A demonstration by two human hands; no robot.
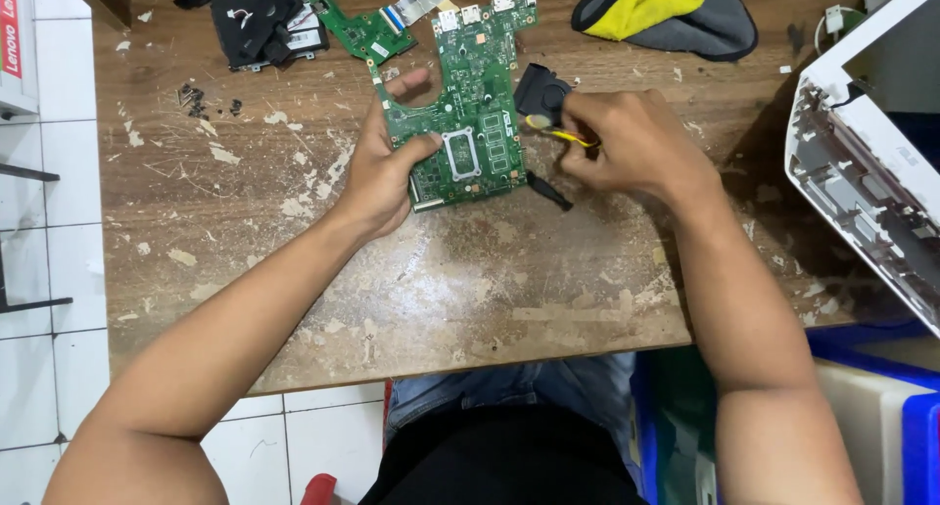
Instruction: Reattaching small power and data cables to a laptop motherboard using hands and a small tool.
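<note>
At a worn wooden table (441, 299), the left hand (382, 177) is gripping a green circuit board (470, 104) lying flat while the right hand (636, 143) is clasping a yellow-handled tool (560, 133) beside a black fan (540, 89); a slipping tip could be scratching the board.

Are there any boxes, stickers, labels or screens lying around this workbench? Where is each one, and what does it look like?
Box: far left edge beside the table, white with a red vertical strip.
Sticker: small white rectangle on the black part at the table's top left.
Sticker: tiny white patch on the small green board.
White laptop shell: right edge, tilted, opened up; no lit screen shows.
</note>
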